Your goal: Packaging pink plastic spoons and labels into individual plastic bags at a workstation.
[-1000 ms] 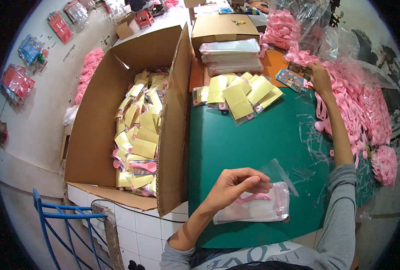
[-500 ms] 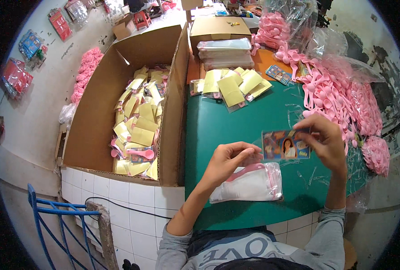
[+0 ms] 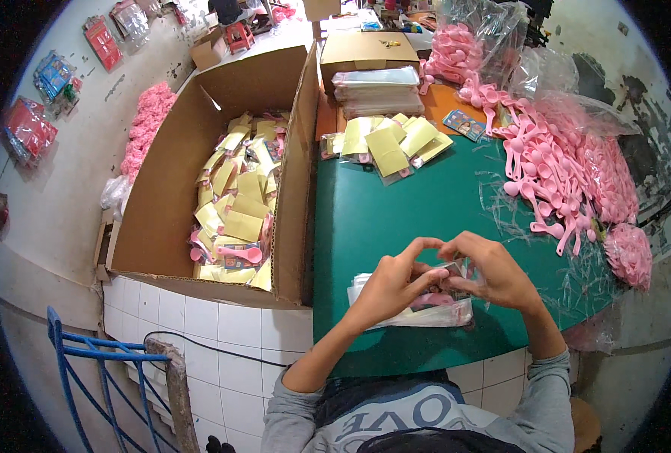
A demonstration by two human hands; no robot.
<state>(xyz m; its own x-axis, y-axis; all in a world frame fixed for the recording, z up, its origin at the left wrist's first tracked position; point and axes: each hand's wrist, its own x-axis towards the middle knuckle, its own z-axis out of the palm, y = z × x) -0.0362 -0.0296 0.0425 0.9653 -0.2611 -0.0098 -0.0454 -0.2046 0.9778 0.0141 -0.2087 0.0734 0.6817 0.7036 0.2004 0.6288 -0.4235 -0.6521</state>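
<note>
My left hand (image 3: 397,290) and my right hand (image 3: 492,270) meet above the near part of the green table. Both have their fingers closed in a pinch on a small clear plastic bag (image 3: 456,267), whose edge shows between the fingertips. Below them, something pink (image 3: 430,300), likely a spoon, partly shows under my fingers; I cannot tell if it is inside the bag. A stack of clear plastic bags (image 3: 450,314) lies flat on the table beneath my hands. The printed card is mostly hidden now.
Left of the table stands a tall cardboard box (image 3: 294,174) holding many packets with yellow backs. More packets (image 3: 387,151) lie on the green table (image 3: 381,215), before bundled clear bags (image 3: 377,94). Pink spoons (image 3: 535,162) heap at the right, with clear plastic strips (image 3: 501,200) and cards (image 3: 464,124) nearby.
My right hand has come down and left with the printed card to meet my left hand. The card has gone mostly out of sight behind my fingers.
</note>
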